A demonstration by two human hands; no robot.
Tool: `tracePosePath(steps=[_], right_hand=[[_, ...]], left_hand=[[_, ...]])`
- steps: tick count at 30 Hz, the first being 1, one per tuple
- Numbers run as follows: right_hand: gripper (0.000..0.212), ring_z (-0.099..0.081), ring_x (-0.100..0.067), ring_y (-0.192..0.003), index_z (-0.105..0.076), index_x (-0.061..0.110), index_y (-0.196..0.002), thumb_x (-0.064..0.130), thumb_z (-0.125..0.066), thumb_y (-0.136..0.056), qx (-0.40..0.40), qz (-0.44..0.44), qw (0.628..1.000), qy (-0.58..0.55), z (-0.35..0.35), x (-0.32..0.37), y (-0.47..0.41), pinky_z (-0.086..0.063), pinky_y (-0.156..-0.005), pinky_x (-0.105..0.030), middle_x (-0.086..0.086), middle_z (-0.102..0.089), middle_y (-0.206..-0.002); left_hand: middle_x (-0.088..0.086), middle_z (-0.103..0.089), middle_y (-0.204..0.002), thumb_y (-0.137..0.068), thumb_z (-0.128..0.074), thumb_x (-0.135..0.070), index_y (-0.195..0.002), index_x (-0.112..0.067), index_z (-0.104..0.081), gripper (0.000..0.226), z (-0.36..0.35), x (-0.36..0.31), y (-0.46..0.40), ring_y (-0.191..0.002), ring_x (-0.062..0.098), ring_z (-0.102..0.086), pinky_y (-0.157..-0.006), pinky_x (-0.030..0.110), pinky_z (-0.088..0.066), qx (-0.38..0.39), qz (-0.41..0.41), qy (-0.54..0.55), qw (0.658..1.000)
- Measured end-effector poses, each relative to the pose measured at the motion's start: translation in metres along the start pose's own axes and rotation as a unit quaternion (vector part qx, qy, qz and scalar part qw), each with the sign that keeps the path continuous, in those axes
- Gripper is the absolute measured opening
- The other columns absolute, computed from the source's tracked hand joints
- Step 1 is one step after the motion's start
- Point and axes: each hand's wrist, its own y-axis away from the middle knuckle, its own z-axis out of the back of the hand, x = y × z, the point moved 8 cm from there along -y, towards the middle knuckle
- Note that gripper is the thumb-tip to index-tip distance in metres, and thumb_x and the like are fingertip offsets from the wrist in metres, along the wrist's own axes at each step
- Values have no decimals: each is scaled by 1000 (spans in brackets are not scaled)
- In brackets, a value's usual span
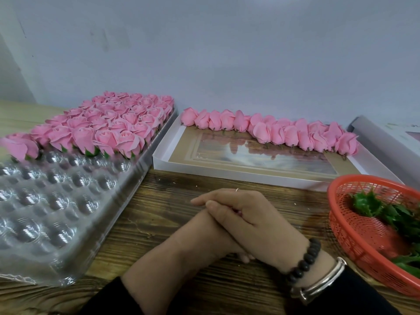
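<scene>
A: Hands status?
B: R hand [250, 214] flat over L hand [211, 233], idle; I can't tell if L grips anything. Pink roses [279, 134] lined ahead in box [227, 172], stems my way for easy pickup; basket [336, 223] at right, close.

1. A plain, pale grey-blue wall [227, 53], faintly scuffed at upper left, fills the background.
2. A brown, streaked wood-grain counter [172, 201] runs up against it under soft, even light.

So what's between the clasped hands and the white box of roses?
Only bare wooden table separates the hands from the white box, per the head view.
</scene>
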Motion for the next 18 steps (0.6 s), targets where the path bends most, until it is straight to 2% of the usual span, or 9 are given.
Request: tracePosePath(steps=[2,4,5,8,10,12,15,16,18], right_hand=[[34,-62,7,-88,-64,37,-109,41,-41,-84,9,0,1000,-1,0,-1,1,-47,-79,-10,20,-67,-102],[33,-66,1,-67,-60,41,-112,46,-46,-82,5,-4,1000,-30,1,-2,2,-52,-64,-14,19,-67,-100],[35,-67,0,-67,-58,42,-113,50,-50,-80,-2,-1,999,-34,3,-3,3,-54,-65,-16,19,-66,-104],[54,-57,9,-103,-50,50,-119,61,-61,-67,-30,1,999,-21,9,-11,2,-49,-91,-21,26,-59,-116],[67,-51,12,-107,-42,55,-119,69,-62,-57,-38,-17,998,-42,11,-15,1,-46,-93,-19,27,-56,-117],[74,-48,15,-109,-39,55,-122,72,-58,-52,-50,-25,997,-58,10,-16,0,-43,-91,-11,29,-52,-121],[69,-47,18,-109,-45,48,-123,72,-51,-59,-95,-19,991,-94,8,-11,0,-40,-86,-2,29,-53,-122],[66,-50,16,-107,-50,45,-121,72,-46,-61,-116,-19,988,-99,8,-10,1,-42,-87,-5,26,-56,-120],[63,-53,11,-104,-58,41,-115,74,-39,-65,-153,-30,983,-95,8,-11,2,-45,-89,-14,21,-62,-113]], left_hand=[[-15,-57,-54,-78,-64,3,-50,-25,-53,40,-2,3,2,-60,-7,-59,-62,4,-45,20,11,27,999],[-13,-59,-51,-80,-63,-3,-65,-26,-55,28,2,1,4,-54,-2,-58,-56,10,-47,1,11,50,999],[-17,-61,-54,-80,-64,-4,-75,-28,-54,27,7,0,5,-53,-4,-57,-53,10,-46,-19,4,67,998],[-8,-69,-73,-81,-65,-2,-84,-20,-64,19,21,-11,6,-70,3,-65,-60,15,-50,-83,-66,73,992],[3,-71,-83,-81,-65,-6,-88,-10,-69,9,31,-13,7,-79,11,-67,-69,25,-55,-123,-85,48,988],[4,-70,-87,-82,-65,-12,-93,-10,-69,12,36,-12,7,-82,12,-67,-73,30,-55,-150,-87,20,985],[-12,-64,-80,-83,-63,-13,-90,-26,-64,15,35,-13,6,-79,-2,-63,-70,16,-50,-181,-81,-10,980],[-18,-61,-78,-83,-63,-9,-87,-30,-63,21,35,-17,7,-76,-7,-60,-67,11,-48,-195,-84,-31,977],[-12,-64,-80,-85,-62,-5,-83,-27,-62,22,32,-17,7,-75,-6,-61,-64,8,-47,-203,-81,-18,976]])
